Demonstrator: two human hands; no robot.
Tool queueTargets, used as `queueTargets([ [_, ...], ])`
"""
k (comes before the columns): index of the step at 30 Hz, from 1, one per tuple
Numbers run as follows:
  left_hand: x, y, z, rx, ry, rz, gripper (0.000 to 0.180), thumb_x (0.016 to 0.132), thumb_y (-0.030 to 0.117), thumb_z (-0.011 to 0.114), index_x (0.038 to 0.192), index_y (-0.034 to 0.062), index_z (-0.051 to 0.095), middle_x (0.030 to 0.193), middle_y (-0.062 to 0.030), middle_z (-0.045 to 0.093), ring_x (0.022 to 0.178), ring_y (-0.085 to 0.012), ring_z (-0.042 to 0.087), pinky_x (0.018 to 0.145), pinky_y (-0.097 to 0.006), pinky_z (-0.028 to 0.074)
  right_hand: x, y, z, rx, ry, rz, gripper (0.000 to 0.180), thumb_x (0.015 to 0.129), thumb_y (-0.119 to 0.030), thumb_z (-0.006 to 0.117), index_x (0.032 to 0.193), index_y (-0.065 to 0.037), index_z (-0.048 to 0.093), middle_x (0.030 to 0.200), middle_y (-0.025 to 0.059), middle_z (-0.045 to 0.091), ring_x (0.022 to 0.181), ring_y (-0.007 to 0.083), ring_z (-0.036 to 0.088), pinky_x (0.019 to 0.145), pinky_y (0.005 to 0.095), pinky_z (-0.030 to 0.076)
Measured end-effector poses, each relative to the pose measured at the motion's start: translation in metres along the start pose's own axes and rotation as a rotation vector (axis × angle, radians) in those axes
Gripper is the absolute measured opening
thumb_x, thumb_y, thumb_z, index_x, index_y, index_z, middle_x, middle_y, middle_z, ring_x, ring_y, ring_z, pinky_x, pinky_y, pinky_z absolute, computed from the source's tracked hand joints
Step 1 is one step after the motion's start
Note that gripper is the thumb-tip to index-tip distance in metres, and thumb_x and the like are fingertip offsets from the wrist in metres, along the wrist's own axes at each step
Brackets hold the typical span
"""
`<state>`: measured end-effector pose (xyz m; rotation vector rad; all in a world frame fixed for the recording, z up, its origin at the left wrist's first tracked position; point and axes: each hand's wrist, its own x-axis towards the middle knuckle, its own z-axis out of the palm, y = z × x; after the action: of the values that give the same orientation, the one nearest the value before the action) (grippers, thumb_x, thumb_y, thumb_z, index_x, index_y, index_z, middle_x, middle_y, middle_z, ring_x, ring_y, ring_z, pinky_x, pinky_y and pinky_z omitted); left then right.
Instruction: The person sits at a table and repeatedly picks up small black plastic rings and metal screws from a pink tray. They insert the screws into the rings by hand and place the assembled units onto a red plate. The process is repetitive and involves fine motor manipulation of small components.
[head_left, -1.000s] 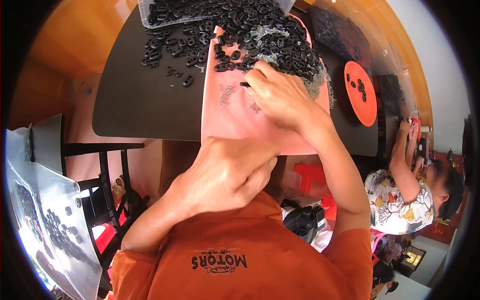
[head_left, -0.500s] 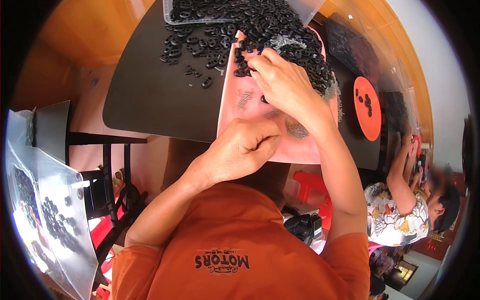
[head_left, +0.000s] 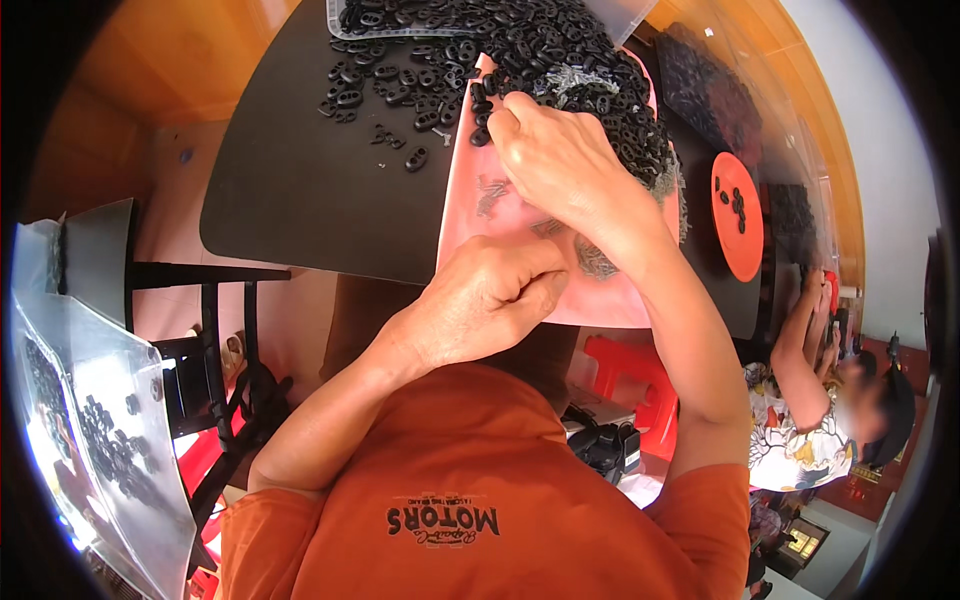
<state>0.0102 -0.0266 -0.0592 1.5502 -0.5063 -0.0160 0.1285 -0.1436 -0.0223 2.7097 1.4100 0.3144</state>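
My right hand [head_left: 570, 160] reaches over a pink sheet [head_left: 600, 312], beside a heap of small black two-hole cord locks [head_left: 620, 120]. Its fingers are curled in and bent down; whatever is in them stays hidden. My left hand [head_left: 490, 300] is closed in a loose fist over the near left edge of the sheet, thumb against the curled fingers. What it holds, if anything, does not show. Little metal springs [head_left: 491, 195] lie on the sheet left of my right hand, and another heap of springs [head_left: 595, 258] sits nearer to me. Pale small pieces [head_left: 580, 82] top the cord locks.
A clear bin [head_left: 400, 36] of cord locks stands at the far edge of the dark table [head_left: 310, 200], more lying loose before it. At right is an orange plate [head_left: 735, 250] with several black pieces. Another person [head_left: 800, 430] sits at right. A red stool [head_left: 655, 400] stands below.
My right hand has moved slightly up and left along the heap's edge, fingers still bent. The black piece seen under it before is now out of sight. My left hand has barely moved.
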Motion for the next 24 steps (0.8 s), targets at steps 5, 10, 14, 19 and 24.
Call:
queueTargets([
  [5,-0.001,0.006,-0.006,-0.073,-0.059,-0.115,0.015,0.094,0.007,0.051,0.081,-0.0001,0.056,0.057,0.0,0.047,0.048,-0.006,0.045,0.045,-0.026,0.039,-0.014,0.007,0.003,0.35,0.145,0.083,0.004,0.084,-0.002,0.057,0.085,0.002,0.058,0.083,0.0111,0.06,0.065,0.0256,0.062,0.056,0.0359,0.048],
  [10,-0.002,0.009,-0.001,-0.215,0.101,-0.196,0.019,0.096,0.015,0.052,0.086,-0.0007,0.057,0.065,-0.0063,0.049,0.06,-0.012,0.046,0.056,-0.029,0.041,-0.061,-0.02,-0.033,0.826,0.232,0.265,0.008,0.081,0.006,0.058,0.087,0.001,0.06,0.076,0.0088,0.057,0.062,0.0201,0.056,0.055,0.0309,0.044],
  [14,-0.002,0.015,-0.001,-0.357,0.159,-0.279,0.028,0.1,0.024,0.049,0.092,-0.0001,0.061,0.072,0.0021,0.052,0.066,-0.0056,0.045,0.059,-0.023,0.04,-0.079,-0.039,-0.033,0.802,0.4,0.214,0.012,0.081,0.007,0.06,0.091,0.001,0.06,0.08,0.0108,0.058,0.063,0.0222,0.056,0.055,0.0312,0.045],
  [19,-0.001,0.013,0.001,-0.345,0.252,-0.221,0.029,0.101,0.025,0.048,0.089,0.0013,0.061,0.071,0.0029,0.054,0.065,-0.0033,0.045,0.058,-0.019,0.04,-0.08,-0.055,-0.022,0.757,0.563,0.176,0.015,0.083,0.004,0.059,0.098,0.001,0.056,0.079,0.0119,0.052,0.064,0.0275,0.055,0.055,0.0375,0.044],
  [24,0.001,0.008,0.007,-0.398,0.316,-0.17,0.025,0.1,0.021,0.05,0.09,0.0002,0.061,0.074,0.0042,0.055,0.066,-0.0012,0.044,0.058,-0.018,0.038,-0.086,-0.067,-0.018,0.794,0.565,0.193,0.032,0.083,0.004,0.057,0.115,0.005,0.052,0.09,0.016,0.053,0.076,0.0315,0.056,0.063,0.0377,0.046],
])
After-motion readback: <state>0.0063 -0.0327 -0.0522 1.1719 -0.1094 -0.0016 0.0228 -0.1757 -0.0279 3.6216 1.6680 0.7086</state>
